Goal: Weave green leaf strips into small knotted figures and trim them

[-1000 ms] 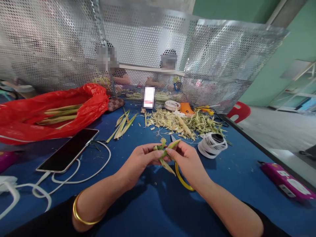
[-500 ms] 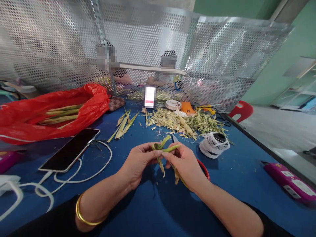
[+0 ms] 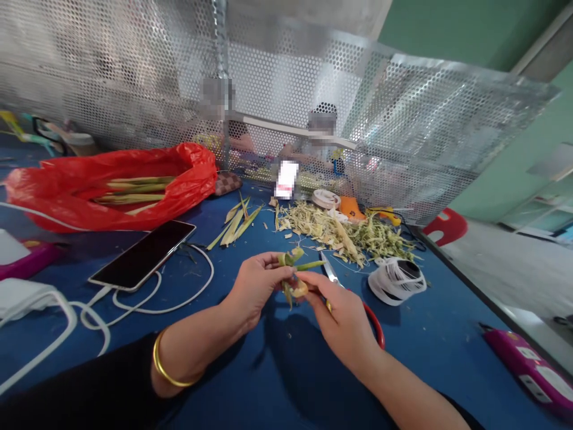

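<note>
Thumb and fingers of my left hand [image 3: 257, 286] pinch a folded green leaf strip [image 3: 310, 265], which looks like a plant husk or leaf. My right hand [image 3: 344, 313] is closed at the strip's lower side, its fingertips against a pale curled end [image 3: 299, 289]. Both hands are close together above the blue table, and the exact fold is partly hidden by the fingers. Beneath and beyond my right hand lie scissors [image 3: 330, 267] with red handles, partly covered by it. Cut leaf strips [image 3: 235, 224] lie farther off to the left.
A red plastic bag [image 3: 58, 206] of leaves, a phone [image 3: 143, 255] and white cables are on the left. Shredded plant scraps [image 3: 331, 230] and a thread spool [image 3: 396, 280] lie ahead and right. A perforated screen [image 3: 286, 71] stands behind, with people beyond.
My right fingers have shifted from the strip's upper part down to its curled tail. More of the scissors' blade shows. The whole view has tilted and shifted slightly.
</note>
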